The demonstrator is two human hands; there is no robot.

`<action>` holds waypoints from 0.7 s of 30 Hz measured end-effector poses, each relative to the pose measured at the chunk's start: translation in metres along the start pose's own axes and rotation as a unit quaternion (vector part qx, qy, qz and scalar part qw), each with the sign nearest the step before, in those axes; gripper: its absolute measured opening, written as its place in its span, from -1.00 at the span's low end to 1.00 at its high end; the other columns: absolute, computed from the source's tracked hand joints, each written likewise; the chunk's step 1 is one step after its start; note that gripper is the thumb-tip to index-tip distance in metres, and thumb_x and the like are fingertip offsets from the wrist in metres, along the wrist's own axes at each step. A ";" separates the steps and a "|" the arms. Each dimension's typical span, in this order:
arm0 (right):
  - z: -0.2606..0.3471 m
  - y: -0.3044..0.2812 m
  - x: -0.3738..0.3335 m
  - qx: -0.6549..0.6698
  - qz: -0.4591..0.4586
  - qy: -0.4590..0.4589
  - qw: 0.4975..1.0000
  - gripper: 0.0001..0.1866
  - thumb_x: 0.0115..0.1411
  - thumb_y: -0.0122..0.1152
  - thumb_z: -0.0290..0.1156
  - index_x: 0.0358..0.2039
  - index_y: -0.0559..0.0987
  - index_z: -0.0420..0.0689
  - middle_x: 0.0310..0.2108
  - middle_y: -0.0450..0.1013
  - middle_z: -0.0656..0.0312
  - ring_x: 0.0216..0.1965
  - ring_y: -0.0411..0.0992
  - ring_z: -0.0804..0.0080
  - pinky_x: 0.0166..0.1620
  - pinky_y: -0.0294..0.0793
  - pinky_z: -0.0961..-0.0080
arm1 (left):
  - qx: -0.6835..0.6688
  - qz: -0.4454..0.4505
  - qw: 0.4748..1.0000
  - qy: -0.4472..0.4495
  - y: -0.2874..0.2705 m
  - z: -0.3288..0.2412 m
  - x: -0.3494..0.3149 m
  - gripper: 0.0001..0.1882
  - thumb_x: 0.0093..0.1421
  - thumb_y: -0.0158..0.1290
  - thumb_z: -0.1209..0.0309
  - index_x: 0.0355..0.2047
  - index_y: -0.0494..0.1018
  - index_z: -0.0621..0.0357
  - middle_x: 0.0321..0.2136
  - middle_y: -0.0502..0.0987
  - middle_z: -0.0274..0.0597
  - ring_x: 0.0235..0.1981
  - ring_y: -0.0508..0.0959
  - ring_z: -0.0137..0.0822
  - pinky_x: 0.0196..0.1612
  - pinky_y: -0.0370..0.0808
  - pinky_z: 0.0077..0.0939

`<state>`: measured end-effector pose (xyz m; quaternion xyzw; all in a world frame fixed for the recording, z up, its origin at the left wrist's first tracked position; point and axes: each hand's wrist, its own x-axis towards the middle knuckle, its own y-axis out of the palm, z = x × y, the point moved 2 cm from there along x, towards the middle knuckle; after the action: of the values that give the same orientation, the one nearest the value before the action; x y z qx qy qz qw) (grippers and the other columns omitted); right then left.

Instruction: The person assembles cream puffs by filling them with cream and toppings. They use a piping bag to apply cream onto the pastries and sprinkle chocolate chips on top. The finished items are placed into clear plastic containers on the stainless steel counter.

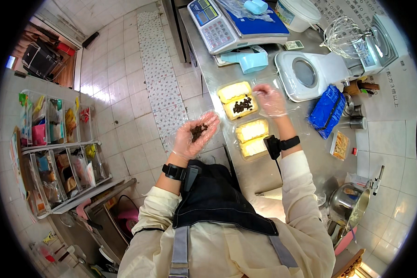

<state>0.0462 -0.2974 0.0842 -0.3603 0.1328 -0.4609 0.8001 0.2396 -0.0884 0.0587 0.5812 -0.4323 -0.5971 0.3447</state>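
Observation:
My left hand point(186, 142), in a clear plastic glove, is cupped palm up beside the table edge, with a small heap of dark brown bits point(199, 131) in it. My right hand point(271, 101), gloved alike, hovers just right of the upper clear tray, fingers curled together; whether they pinch anything is too small to tell. Two pale yellow cake-like pieces point(233, 91) lie in that tray. Dark bits point(242, 105) are scattered over the nearer one. Closer to me, a second clear tray holds two more pale yellow pieces point(251, 131) without dark bits.
Across the steel table point(301, 139) stand a scale point(217, 34), blue cloth-like sheets point(252, 60), a white machine cover point(306, 74), a mixer with a whisk point(345, 39) and a blue packet point(326, 111). A metal bowl point(345, 204) is at lower right; shelves point(60, 148) stand left.

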 end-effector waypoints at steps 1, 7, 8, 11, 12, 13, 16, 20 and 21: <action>0.003 -0.008 -0.002 0.025 -0.034 0.019 0.999 -0.90 0.10 0.10 -0.49 -0.35 0.55 -0.12 -0.39 0.53 0.14 -0.37 0.51 0.33 -0.27 0.46 0.46 | 0.001 0.002 1.000 -0.001 0.001 0.000 0.000 -0.45 0.20 -0.20 0.44 0.16 0.06 0.51 0.16 0.15 0.24 0.19 0.22 0.02 0.20 0.30 -0.24; 0.038 -0.022 -0.049 0.122 -0.094 0.016 0.988 -0.80 0.10 0.15 -0.48 -0.22 0.53 -0.15 -0.31 0.52 0.18 -0.30 0.49 0.42 -0.20 0.46 0.49 | 0.007 0.020 1.000 -0.022 0.026 0.008 -0.003 -0.45 0.22 -0.19 0.42 0.17 0.07 0.49 0.16 0.19 0.19 0.20 0.22 -0.02 0.23 0.26 -0.25; 0.059 -0.022 -0.059 0.114 -0.082 0.017 0.990 -0.78 0.10 0.16 -0.48 -0.20 0.53 -0.15 -0.29 0.51 0.17 -0.28 0.49 0.38 -0.18 0.46 0.48 | 0.000 0.026 0.999 -0.028 0.031 0.011 -0.004 -0.45 0.22 -0.19 0.41 0.17 0.08 0.49 0.15 0.19 0.18 0.20 0.22 -0.03 0.23 0.25 -0.25; 0.108 -0.017 -0.077 0.000 0.025 -0.156 0.987 -0.72 0.07 0.17 -0.48 -0.15 0.52 -0.12 -0.25 0.49 0.15 -0.20 0.46 0.23 -0.12 0.45 0.39 | 0.009 0.048 0.998 -0.045 0.050 0.021 -0.004 -0.44 0.22 -0.17 0.38 0.17 0.09 0.47 0.13 0.23 0.15 0.19 0.24 -0.04 0.24 0.22 -0.25; 0.112 -0.010 -0.081 0.010 0.027 -0.157 0.987 -0.70 0.05 0.17 -0.49 -0.15 0.52 -0.11 -0.23 0.48 0.14 -0.17 0.44 0.19 -0.10 0.44 0.35 | 0.013 0.038 0.999 -0.032 0.049 0.023 -0.003 -0.43 0.22 -0.14 0.35 0.17 0.09 0.47 0.12 0.26 0.13 0.16 0.28 -0.05 0.23 0.23 -0.25; 0.114 -0.006 -0.083 0.014 0.028 -0.159 0.987 -0.68 0.03 0.18 -0.50 -0.14 0.51 -0.11 -0.21 0.47 0.13 -0.14 0.42 0.16 -0.08 0.43 0.32 | 0.014 0.046 0.998 -0.037 0.052 0.024 -0.003 -0.45 0.23 -0.16 0.34 0.17 0.12 0.44 0.10 0.28 0.09 0.13 0.31 -0.07 0.21 0.26 -0.28; 0.118 0.002 -0.088 0.021 0.044 -0.155 0.987 -0.62 -0.02 0.19 -0.52 -0.11 0.50 -0.11 -0.15 0.44 0.11 -0.07 0.38 0.13 -0.03 0.39 0.29 | 0.015 0.070 0.996 -0.052 0.055 0.028 -0.005 -0.48 0.26 -0.19 0.30 0.17 0.17 0.36 0.05 0.34 0.01 0.06 0.38 -0.14 0.14 0.35 -0.34; 0.124 0.017 -0.086 0.067 0.075 -0.156 0.983 -0.53 -0.09 0.21 -0.51 -0.07 0.47 -0.12 -0.12 0.40 0.10 -0.04 0.35 0.09 0.00 0.37 0.29 | 0.278 0.175 0.935 0.133 0.022 0.034 -0.004 -0.46 0.26 -0.16 0.30 0.20 0.11 0.33 0.10 0.29 -0.01 0.08 0.36 -0.17 0.19 0.28 -0.33; 0.127 0.020 -0.087 0.062 0.070 -0.162 0.982 -0.52 -0.11 0.22 -0.50 -0.08 0.47 -0.12 -0.14 0.40 0.10 -0.06 0.35 0.07 -0.01 0.37 0.28 | 0.311 0.170 0.923 0.150 0.009 0.036 -0.001 -0.45 0.27 -0.17 0.29 0.20 0.11 0.33 0.11 0.29 -0.01 0.09 0.35 -0.18 0.19 0.27 -0.33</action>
<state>0.0813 -0.1607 0.1496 -0.3695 -0.0028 -0.3470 0.8620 0.2037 -0.0866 0.0660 0.6597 -0.6319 -0.2704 0.3039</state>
